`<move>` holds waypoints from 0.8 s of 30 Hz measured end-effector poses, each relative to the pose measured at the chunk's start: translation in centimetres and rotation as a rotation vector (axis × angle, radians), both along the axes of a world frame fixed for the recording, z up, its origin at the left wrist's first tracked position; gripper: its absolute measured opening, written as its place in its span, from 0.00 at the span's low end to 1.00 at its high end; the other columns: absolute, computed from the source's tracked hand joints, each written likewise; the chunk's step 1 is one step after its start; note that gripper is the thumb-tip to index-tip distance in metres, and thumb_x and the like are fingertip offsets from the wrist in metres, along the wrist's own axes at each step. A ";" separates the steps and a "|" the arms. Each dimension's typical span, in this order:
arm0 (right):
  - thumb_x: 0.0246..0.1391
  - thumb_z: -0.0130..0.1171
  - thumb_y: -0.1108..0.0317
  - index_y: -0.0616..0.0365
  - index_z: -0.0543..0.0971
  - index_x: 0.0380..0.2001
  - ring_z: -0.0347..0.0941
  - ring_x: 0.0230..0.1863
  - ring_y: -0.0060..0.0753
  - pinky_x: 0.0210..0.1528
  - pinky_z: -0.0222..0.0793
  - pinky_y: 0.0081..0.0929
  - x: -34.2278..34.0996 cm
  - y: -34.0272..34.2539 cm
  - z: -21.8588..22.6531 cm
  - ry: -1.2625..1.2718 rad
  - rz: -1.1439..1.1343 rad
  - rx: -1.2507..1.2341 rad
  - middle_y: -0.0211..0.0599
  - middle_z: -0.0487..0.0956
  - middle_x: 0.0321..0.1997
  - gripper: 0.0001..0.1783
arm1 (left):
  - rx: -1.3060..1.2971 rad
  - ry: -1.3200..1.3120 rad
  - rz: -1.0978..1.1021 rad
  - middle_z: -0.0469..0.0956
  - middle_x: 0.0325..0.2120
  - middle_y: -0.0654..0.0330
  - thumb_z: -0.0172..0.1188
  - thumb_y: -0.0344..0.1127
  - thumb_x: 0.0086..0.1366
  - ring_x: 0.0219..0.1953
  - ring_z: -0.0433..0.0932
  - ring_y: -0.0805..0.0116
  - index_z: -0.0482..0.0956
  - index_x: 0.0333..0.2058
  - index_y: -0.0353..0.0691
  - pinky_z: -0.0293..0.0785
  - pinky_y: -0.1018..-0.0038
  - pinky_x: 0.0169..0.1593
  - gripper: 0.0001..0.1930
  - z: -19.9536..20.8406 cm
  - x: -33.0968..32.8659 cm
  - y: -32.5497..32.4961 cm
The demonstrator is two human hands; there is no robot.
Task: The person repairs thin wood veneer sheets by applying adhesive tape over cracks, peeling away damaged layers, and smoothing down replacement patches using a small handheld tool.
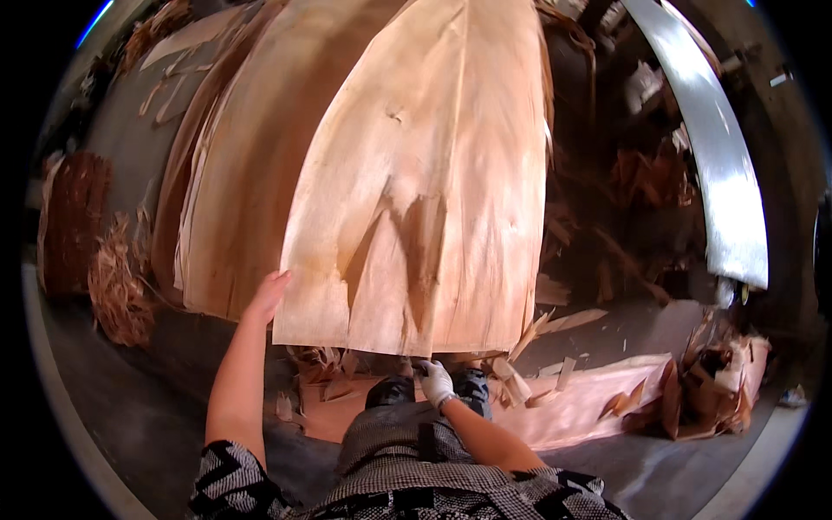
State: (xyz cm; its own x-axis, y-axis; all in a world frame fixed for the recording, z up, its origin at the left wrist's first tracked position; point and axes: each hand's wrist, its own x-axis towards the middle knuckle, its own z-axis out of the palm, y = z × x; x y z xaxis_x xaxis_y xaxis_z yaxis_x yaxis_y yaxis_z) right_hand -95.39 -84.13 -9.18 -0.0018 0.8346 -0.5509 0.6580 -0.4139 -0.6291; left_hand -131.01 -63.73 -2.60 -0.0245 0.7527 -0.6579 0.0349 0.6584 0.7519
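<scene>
A long, pale tan sheet of thin wood veneer (494, 217) is in front of you, its near edge above your lap and its far end running past the upper edge of the view. Your bare left hand (270, 295) has its grip closed on the sheet's left edge, just above the near corner. Your right hand (436, 383), in a white glove, is at the middle of the near edge; you cannot tell from here how far that grip is closed. Between your hands, the sheet has a jagged, pointed split, and a lengthwise crease runs beside it. To the left, partly beneath the sheet, lies a broad, darker tan veneer layer (247, 191). Beyond that are a curly bundle of brown shreds (120, 282) and a reddish-brown, rough-surfaced slab (78, 221). Low on the right, a long pinkish veneer strip (581, 403) reaches crumpled brown scraps (724, 390). Farther up, a shiny, silvery curved band (715, 165) stands well apart.
</scene>
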 end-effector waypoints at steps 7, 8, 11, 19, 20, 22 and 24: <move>0.47 0.60 0.72 0.58 0.69 0.39 0.68 0.24 0.23 0.26 0.66 0.20 2.6 2.1 8.0 0.731 -0.726 0.105 0.32 0.73 0.27 0.15 | 0.010 0.348 0.009 0.78 0.32 0.57 0.54 0.47 0.59 0.35 0.75 0.64 0.75 0.40 0.36 0.69 0.65 0.38 0.19 -5.9 2.9 -0.7; 0.50 0.58 0.70 0.57 0.70 0.36 0.67 0.18 0.23 0.20 0.65 0.20 1.9 4.2 11.7 0.865 -0.761 0.006 0.32 0.73 0.24 0.11 | 0.056 0.443 0.051 0.77 0.33 0.56 0.54 0.48 0.58 0.36 0.75 0.61 0.74 0.41 0.36 0.70 0.65 0.39 0.21 -6.5 3.5 -1.8; 0.52 0.55 0.68 0.56 0.71 0.30 0.65 0.13 0.24 0.16 0.62 0.20 1.1 6.8 16.4 0.860 -0.652 -0.042 0.29 0.70 0.15 0.05 | -0.056 1.056 0.045 0.66 0.51 0.51 0.57 0.52 0.55 0.50 0.68 0.53 0.62 0.54 0.40 0.69 0.57 0.45 0.32 -7.0 3.4 -5.2; 0.48 0.59 0.64 0.49 0.68 0.27 0.64 0.11 0.23 0.13 0.62 0.20 6.6 6.2 21.1 0.706 -0.826 0.054 0.27 0.68 0.14 0.09 | 0.047 -0.628 0.900 0.73 0.38 0.63 0.51 0.61 0.57 0.33 0.73 0.67 0.67 0.47 0.45 0.73 0.62 0.44 0.28 -6.3 -4.3 -11.5; 0.47 0.60 0.65 0.48 0.69 0.26 0.64 0.11 0.24 0.13 0.63 0.20 8.9 6.0 20.9 0.661 -0.849 0.009 0.27 0.69 0.14 0.09 | 0.091 -0.680 0.918 0.72 0.42 0.62 0.50 0.60 0.58 0.37 0.73 0.66 0.67 0.48 0.44 0.72 0.63 0.46 0.28 -5.3 -4.2 -10.7; 0.45 0.60 0.68 0.48 0.68 0.24 0.63 0.10 0.23 0.11 0.61 0.20 13.6 5.7 20.6 0.564 -0.929 -0.021 0.27 0.68 0.14 0.09 | 0.161 -0.738 0.942 0.70 0.48 0.60 0.49 0.58 0.60 0.45 0.72 0.64 0.66 0.51 0.43 0.69 0.63 0.49 0.28 -4.2 -4.0 -9.7; 0.45 0.59 0.70 0.48 0.68 0.23 0.62 0.09 0.22 0.09 0.60 0.21 16.5 5.9 21.3 0.550 -0.921 0.029 0.27 0.68 0.13 0.09 | 0.206 -0.759 0.936 0.67 0.52 0.59 0.49 0.55 0.61 0.51 0.69 0.61 0.64 0.54 0.42 0.66 0.60 0.53 0.28 -4.5 -3.8 -10.2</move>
